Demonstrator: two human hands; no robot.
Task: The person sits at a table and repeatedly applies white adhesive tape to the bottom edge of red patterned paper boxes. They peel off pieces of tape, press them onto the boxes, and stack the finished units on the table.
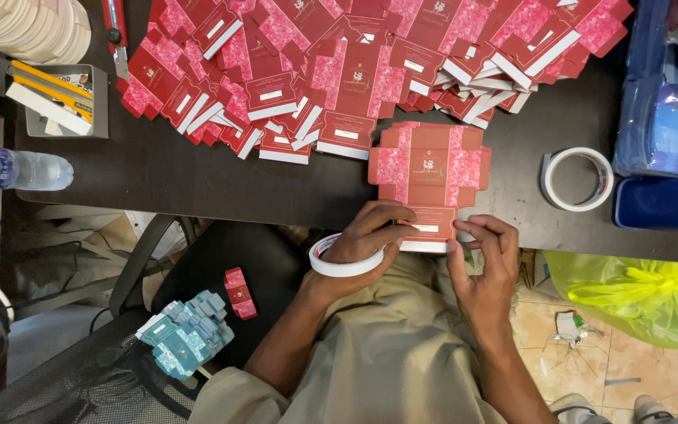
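Nearest the lens, the left hand (366, 235) is wearing a roll of double-sided tape (337, 263) around its fingers like a bracelet while its fingertips are pressing the near flap of a flat red die-cut carton blank (429, 169), which is lying at the near edge of the dark table (158, 169). To the right, the right hand (484, 263) is curling its fingers and pinching that same flap's corner. Thin card like this is probably feeling light, springy and easily creased, so holding it by the flap edges is looking safest.
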